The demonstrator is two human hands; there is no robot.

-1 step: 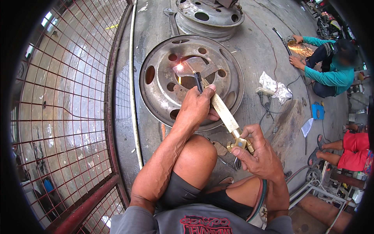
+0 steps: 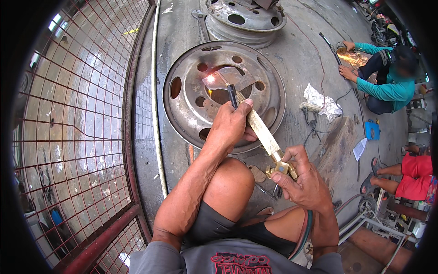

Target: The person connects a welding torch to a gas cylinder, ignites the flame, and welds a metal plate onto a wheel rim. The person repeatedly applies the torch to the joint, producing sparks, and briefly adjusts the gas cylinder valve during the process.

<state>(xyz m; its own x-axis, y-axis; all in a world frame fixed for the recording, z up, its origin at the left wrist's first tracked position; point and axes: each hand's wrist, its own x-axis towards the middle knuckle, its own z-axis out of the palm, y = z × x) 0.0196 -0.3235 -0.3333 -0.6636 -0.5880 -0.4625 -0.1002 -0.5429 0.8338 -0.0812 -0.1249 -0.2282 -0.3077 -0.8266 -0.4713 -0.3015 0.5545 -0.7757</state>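
Observation:
My left hand [image 2: 228, 122] is closed round the front of a cutting torch [image 2: 263, 134], by a short black rod-like part that points at the metal. Round the brass valve end, the fingers of my right hand [image 2: 303, 180] are curled on the fittings. A flat metal plate [image 2: 239, 78] lies over the middle of a steel truck wheel rim [image 2: 182, 116]. At the plate's left end glows a bright spot, with a small orange glow just below it. My left fingertips are partly hidden behind the torch.
Behind stands a second wheel rim [image 2: 242, 34], with a large wrench [image 2: 200, 25] beside it. A red wire-mesh fence [image 2: 91, 114] runs along the left. At right a person in teal [image 2: 388, 84] works a sparking grinder [image 2: 341, 47]. White cloth [image 2: 321, 101] and cables lie between.
The orange glow under the bright spot has become smaller. The grinder's sparks have spread differently. Both my hands and the torch look unmoved.

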